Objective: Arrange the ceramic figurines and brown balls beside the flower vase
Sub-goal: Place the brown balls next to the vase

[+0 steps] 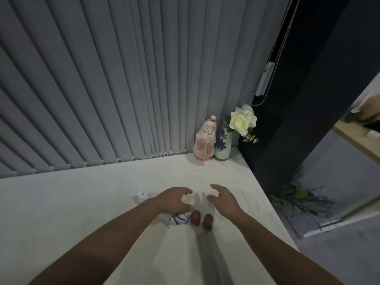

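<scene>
A white vase [223,145] with blue flower painting and white roses stands in the far right corner of the white surface [102,202]. A white and pink ceramic figurine [204,140] stands upright just left of it, touching or nearly so. Two brown balls [201,220] lie side by side below my hands. A white figurine with purple lines [178,219] lies beside them, partly hidden under my left wrist. My left hand [174,199] and my right hand [223,199] hover over the surface with fingers spread, facing each other, holding nothing.
A small white object [141,196] sits left of my left hand. Grey vertical blinds [123,89] hang along the back edge. A dark pillar [308,99] borders the surface on the right, with a green plant [298,199] on the floor beyond.
</scene>
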Demonstrator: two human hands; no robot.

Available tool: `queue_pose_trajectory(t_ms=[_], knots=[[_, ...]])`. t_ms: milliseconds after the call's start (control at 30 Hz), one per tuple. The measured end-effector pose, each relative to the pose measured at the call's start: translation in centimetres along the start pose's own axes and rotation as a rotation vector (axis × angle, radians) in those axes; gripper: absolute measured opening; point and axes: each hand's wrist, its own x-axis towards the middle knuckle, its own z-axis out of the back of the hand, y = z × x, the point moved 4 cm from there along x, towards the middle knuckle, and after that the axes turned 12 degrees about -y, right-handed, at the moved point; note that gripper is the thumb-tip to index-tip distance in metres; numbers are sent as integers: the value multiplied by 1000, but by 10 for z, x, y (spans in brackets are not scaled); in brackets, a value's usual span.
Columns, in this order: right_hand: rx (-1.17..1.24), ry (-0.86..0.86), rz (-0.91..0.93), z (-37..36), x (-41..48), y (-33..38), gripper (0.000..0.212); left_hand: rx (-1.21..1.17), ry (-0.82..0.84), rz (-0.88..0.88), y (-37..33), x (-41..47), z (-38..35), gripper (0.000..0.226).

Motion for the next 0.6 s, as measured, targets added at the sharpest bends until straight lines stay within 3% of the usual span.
queue_pose_trajectory(t_ms=[300, 400, 500, 600], knots=[[-76, 48, -96, -24, -41, -22, 62, 312, 47, -216, -9, -6, -35, 70], [-181, 48, -56, -30, -46, -25, 65, 338, 28, -251, -12, -2, -41, 58], [-224, -6, -69, -38, -52, -27, 56, 379, -8, -314, -12, -2, -46, 36], [-233, -81, -71, -42, -55, -28, 46, 403, -55, -362, -10, -4, -49, 27]])
